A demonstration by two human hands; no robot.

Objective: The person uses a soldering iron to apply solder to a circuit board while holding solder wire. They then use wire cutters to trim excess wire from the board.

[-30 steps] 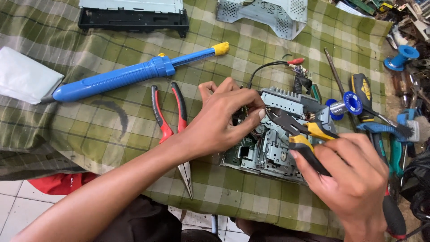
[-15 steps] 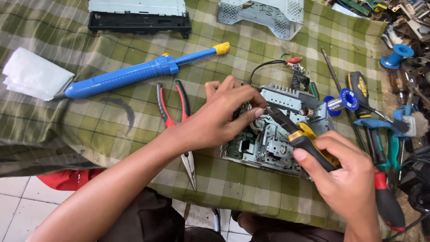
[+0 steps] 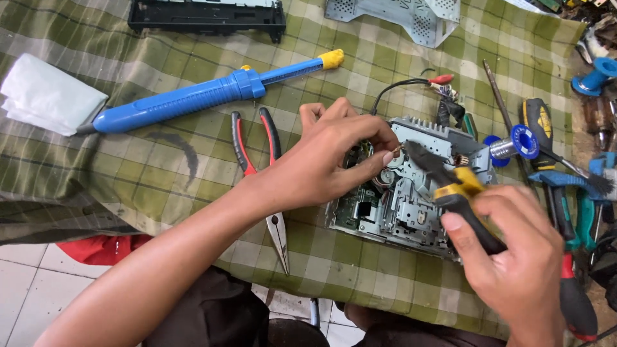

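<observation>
White folded packet (image 3: pixel 48 99) left of blue desoldering pump (image 3: pixel 193 97) on checked cloth (image 3: pixel 160 167)

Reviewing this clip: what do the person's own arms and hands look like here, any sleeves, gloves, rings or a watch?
Both hands are bare: no gloves on the left hand or the right hand. No rings, watch or wristband show. The left forearm is uncovered along its visible length, with no sleeve in view. Fingernails are short.

Bright, even daylight; soft shadows, sharp focus, slight edge distortion.

Matt grey metal chassis (image 3: pixel 411 205), woven cloth (image 3: pixel 160 160)
</observation>
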